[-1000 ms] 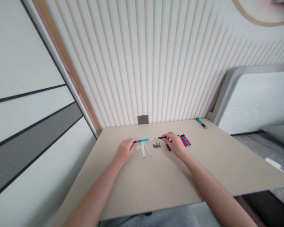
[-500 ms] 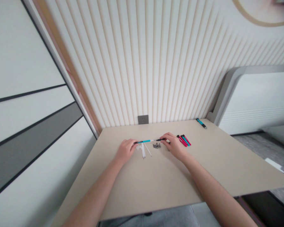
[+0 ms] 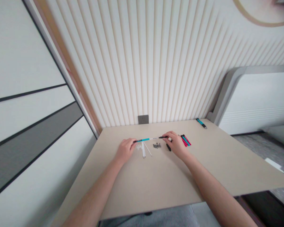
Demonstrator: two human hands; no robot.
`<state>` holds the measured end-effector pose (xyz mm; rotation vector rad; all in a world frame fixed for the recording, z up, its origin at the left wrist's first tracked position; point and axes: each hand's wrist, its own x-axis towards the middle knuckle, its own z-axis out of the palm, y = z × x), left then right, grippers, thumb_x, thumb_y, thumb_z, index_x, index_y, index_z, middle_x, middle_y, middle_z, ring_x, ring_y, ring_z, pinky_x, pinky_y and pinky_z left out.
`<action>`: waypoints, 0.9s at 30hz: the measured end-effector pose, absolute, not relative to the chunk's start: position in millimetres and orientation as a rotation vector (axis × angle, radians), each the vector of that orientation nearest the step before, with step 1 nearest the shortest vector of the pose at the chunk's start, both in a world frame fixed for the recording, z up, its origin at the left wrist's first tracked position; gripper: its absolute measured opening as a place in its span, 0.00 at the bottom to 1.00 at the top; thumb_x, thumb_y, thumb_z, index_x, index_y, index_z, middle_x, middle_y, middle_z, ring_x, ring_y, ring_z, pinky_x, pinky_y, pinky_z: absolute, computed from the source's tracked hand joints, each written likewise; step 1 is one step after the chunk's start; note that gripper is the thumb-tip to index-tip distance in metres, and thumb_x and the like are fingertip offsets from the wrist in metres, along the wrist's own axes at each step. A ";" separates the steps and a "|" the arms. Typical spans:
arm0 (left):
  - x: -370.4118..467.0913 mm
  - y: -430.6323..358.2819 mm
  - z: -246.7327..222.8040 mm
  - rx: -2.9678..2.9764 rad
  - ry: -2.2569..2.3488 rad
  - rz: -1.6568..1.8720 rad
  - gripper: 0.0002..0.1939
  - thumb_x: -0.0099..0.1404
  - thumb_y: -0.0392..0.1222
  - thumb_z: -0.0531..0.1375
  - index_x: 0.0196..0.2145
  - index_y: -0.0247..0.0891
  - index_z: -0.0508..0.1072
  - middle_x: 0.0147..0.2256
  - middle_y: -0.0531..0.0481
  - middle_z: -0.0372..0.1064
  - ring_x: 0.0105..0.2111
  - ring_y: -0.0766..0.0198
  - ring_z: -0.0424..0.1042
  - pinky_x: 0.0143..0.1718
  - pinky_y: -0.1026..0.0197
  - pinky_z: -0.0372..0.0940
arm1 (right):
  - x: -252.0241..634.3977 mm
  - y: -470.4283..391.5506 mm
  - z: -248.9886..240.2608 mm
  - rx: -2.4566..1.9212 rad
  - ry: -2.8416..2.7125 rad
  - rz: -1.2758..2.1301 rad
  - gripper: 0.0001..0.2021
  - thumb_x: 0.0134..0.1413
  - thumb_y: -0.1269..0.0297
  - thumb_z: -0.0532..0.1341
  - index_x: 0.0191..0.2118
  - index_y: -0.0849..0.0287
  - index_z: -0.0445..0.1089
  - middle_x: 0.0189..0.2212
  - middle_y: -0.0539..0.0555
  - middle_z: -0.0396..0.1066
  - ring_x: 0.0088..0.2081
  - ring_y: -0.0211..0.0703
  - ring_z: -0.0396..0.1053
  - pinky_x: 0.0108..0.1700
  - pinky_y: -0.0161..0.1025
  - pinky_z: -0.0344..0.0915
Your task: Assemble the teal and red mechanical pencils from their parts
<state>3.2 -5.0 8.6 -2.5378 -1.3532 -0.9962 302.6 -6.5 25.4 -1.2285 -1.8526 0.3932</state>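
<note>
My left hand [image 3: 126,149] is closed on the black clip end of a blue pen barrel [image 3: 145,139], held level over the table. From the barrel's right end runs a thin white refill [image 3: 153,138]. At the far side, my right hand [image 3: 176,144] pinches a black pen tip section [image 3: 162,137] that lines up with the refill. Below the barrel lie white refills [image 3: 143,151] and small white pieces [image 3: 139,147]. Small grey pieces [image 3: 156,145] sit between the hands. Under my right hand is a black pen part [image 3: 168,147], partly covered.
Red and blue pen barrels [image 3: 186,140] lie right of my right hand. Blue and black pens [image 3: 201,123] rest at the table's [image 3: 142,189] back right corner. A grey wall socket [image 3: 143,119] is just above the back edge, and a cabinet [image 3: 33,170] stands at the left.
My right hand has moved slightly right with the black tip section, so more white refill shows between it and the barrel. The black part below that hand is more visible.
</note>
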 end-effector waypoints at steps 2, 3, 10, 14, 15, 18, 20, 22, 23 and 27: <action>3.1 -5.1 8.3 -2.555 -1.338 -0.987 0.09 0.70 0.42 0.51 0.41 0.39 0.69 0.35 0.48 0.72 0.35 0.60 0.70 0.40 0.57 0.63 | 302.3 -7.5 26.2 -1.209 -1.859 0.405 0.09 0.57 0.61 0.57 0.38 0.56 0.72 0.38 0.55 0.69 0.39 0.43 0.69 0.44 0.41 0.66; 3.1 -5.2 8.3 -2.560 -1.332 -0.982 0.08 0.70 0.42 0.51 0.41 0.39 0.69 0.35 0.48 0.72 0.35 0.60 0.70 0.40 0.57 0.63 | 301.8 -8.4 26.7 -1.197 -1.861 0.409 0.09 0.57 0.61 0.57 0.39 0.56 0.72 0.37 0.55 0.69 0.39 0.43 0.69 0.44 0.41 0.66; 4.2 -6.3 9.7 -2.574 -1.294 -0.975 0.08 0.70 0.43 0.52 0.40 0.39 0.69 0.34 0.48 0.72 0.35 0.60 0.70 0.39 0.58 0.62 | 296.7 -13.8 30.6 -1.172 -1.891 0.447 0.09 0.58 0.61 0.57 0.40 0.55 0.72 0.39 0.55 0.69 0.40 0.43 0.69 0.41 0.39 0.66; 5.3 -7.6 10.9 -2.587 -1.277 -0.959 0.08 0.69 0.43 0.53 0.39 0.39 0.69 0.33 0.49 0.72 0.34 0.60 0.70 0.39 0.58 0.62 | 293.8 -15.7 30.7 -1.117 -1.884 0.465 0.08 0.58 0.63 0.56 0.40 0.55 0.72 0.39 0.54 0.70 0.40 0.42 0.69 0.43 0.39 0.66; 5.6 -8.0 11.3 -2.593 -1.273 -0.952 0.08 0.70 0.43 0.52 0.39 0.40 0.69 0.33 0.49 0.72 0.34 0.60 0.70 0.39 0.58 0.62 | 293.0 -16.0 30.5 -1.104 -1.879 0.473 0.08 0.58 0.63 0.56 0.40 0.56 0.72 0.39 0.54 0.70 0.40 0.42 0.69 0.43 0.39 0.66; 6.3 -9.1 12.7 -2.612 -1.249 -0.941 0.09 0.70 0.44 0.52 0.40 0.40 0.69 0.32 0.49 0.71 0.33 0.61 0.70 0.38 0.58 0.62 | 290.2 -16.5 29.1 -1.085 -1.874 0.523 0.08 0.57 0.63 0.57 0.40 0.56 0.72 0.37 0.54 0.72 0.38 0.41 0.69 0.42 0.39 0.66; 6.5 -9.2 13.0 -2.630 -1.231 -0.940 0.09 0.70 0.44 0.52 0.40 0.39 0.69 0.32 0.49 0.71 0.33 0.61 0.69 0.38 0.58 0.62 | 288.1 -16.4 27.4 -1.078 -1.866 0.563 0.09 0.57 0.62 0.58 0.41 0.57 0.72 0.37 0.53 0.73 0.37 0.41 0.70 0.43 0.40 0.66; 6.0 -8.5 12.3 -2.656 -1.209 -0.945 0.09 0.70 0.44 0.53 0.40 0.39 0.69 0.32 0.49 0.71 0.33 0.61 0.70 0.38 0.58 0.62 | 286.1 -15.9 24.8 -1.067 -1.848 0.603 0.09 0.56 0.62 0.59 0.41 0.57 0.72 0.37 0.53 0.73 0.37 0.41 0.70 0.43 0.40 0.66; 5.6 -8.0 11.6 -2.666 -1.197 -0.953 0.09 0.69 0.44 0.53 0.40 0.39 0.70 0.32 0.48 0.72 0.34 0.61 0.70 0.39 0.58 0.62 | 285.2 -15.5 23.3 -1.061 -1.837 0.621 0.10 0.55 0.61 0.59 0.41 0.57 0.72 0.37 0.53 0.74 0.37 0.41 0.70 0.43 0.40 0.66; 3.6 -5.6 8.3 -2.674 -1.170 -0.997 0.09 0.69 0.44 0.53 0.40 0.39 0.70 0.33 0.49 0.72 0.34 0.62 0.70 0.39 0.58 0.62 | 282.9 -12.9 16.6 -1.052 -1.785 0.687 0.11 0.53 0.60 0.61 0.41 0.57 0.73 0.36 0.54 0.74 0.37 0.42 0.70 0.42 0.41 0.66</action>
